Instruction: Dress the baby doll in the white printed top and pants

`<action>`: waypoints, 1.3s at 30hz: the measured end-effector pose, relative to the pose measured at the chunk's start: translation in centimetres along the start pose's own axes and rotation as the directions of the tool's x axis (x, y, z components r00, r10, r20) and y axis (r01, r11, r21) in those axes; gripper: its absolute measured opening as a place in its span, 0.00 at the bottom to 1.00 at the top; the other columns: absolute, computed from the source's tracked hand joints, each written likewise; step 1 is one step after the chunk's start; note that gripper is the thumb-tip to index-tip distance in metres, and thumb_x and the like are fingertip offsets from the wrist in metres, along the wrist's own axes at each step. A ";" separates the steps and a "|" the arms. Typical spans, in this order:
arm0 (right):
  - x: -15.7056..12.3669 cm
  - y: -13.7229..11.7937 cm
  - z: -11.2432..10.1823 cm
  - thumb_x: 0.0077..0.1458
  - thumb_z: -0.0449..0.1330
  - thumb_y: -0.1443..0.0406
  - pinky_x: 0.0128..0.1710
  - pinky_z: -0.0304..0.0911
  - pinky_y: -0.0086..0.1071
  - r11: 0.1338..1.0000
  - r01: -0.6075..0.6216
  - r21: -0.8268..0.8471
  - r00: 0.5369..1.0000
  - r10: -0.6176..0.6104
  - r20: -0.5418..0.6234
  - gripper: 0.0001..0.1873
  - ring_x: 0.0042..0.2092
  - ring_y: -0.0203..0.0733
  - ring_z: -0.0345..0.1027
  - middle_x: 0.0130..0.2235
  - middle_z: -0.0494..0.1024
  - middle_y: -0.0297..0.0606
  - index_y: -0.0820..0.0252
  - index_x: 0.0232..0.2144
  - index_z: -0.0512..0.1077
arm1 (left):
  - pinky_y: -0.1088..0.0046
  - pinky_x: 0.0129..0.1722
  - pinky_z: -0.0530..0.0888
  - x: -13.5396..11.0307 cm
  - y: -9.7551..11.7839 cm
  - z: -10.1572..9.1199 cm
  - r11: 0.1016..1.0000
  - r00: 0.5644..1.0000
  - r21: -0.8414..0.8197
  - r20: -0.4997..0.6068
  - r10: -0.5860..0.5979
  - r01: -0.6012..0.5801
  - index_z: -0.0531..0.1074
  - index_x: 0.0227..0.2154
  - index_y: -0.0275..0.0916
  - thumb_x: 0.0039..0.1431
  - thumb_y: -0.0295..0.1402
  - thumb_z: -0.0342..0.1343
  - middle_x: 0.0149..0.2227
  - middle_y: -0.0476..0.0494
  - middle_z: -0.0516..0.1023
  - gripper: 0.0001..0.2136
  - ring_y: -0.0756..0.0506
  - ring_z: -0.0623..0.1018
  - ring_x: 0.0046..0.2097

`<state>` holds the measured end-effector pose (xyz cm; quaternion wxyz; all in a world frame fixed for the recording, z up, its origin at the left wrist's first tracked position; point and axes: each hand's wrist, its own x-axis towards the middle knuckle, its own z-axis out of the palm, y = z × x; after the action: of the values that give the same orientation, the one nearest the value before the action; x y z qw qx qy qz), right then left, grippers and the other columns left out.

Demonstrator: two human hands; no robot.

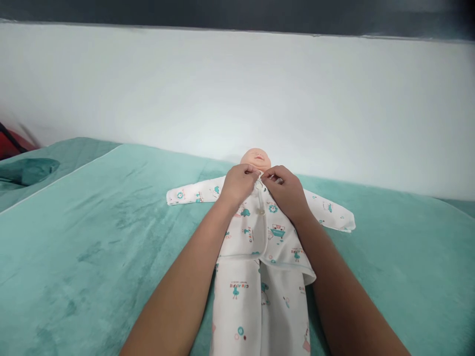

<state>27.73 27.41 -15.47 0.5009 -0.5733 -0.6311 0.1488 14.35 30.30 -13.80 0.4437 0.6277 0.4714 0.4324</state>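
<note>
A baby doll (pixel 257 156) lies on its back, its head toward the wall. It wears a white printed baby shirt (pixel 276 230) with long sleeves spread out to both sides, and matching white trousers (pixel 239 306). My left hand (pixel 239 184) is closed, pinching the shirt's collar just below the doll's chin. Facing it, my right hand (pixel 285 188) pinches the collar's other edge, thumb and forefinger together. The fingertips of both hands nearly meet at the top of the front opening. Below them a button (pixel 261 212) shows on the front edge.
A teal plush cover (pixel 92 237) spreads under the doll and out to both sides. Behind the head rises a white wall (pixel 185 94) with a dark band (pixel 237 17) along its top. Something red (pixel 13 143) lies at the far left edge.
</note>
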 end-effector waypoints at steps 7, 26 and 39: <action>0.1 0.4 0.0 0.52 0.56 0.66 0.40 0.60 0.36 0.987 0.127 -0.093 0.992 -0.124 0.033 0.06 0.37 0.41 0.65 0.35 0.75 0.35 0.56 0.28 0.73 | 0.74 0.22 0.54 -0.1 0.3 -0.1 0.992 0.997 -0.096 0.027 -0.076 0.078 0.62 0.18 0.39 0.50 0.29 0.53 0.18 0.54 0.58 0.09 0.53 0.57 0.21; 1.1 0.6 -0.3 0.51 0.58 0.58 0.43 0.61 0.39 0.980 -0.191 -0.052 0.978 0.194 0.074 0.14 0.40 0.44 0.69 0.43 0.79 0.38 0.57 0.37 0.77 | 0.77 0.22 0.54 -0.3 0.3 0.1 0.972 0.992 -0.200 0.065 -0.110 0.121 0.62 0.20 0.38 0.54 0.29 0.54 0.21 0.53 0.59 0.09 0.54 0.57 0.23; 2.5 2.0 0.3 0.50 0.57 0.58 0.39 0.59 0.38 0.973 -0.184 -0.141 0.982 0.187 0.005 0.10 0.37 0.44 0.69 0.36 0.78 0.37 0.58 0.31 0.73 | 0.72 0.38 0.68 0.5 -0.6 0.5 0.997 0.997 -0.070 -0.064 0.040 -0.045 0.75 0.29 0.37 0.53 0.24 0.50 0.34 0.46 0.78 0.08 0.47 0.75 0.37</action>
<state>29.03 30.30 -16.02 0.4379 -0.6620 -0.5881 0.1555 14.81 30.82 -14.44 0.4418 0.6075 0.4557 0.4776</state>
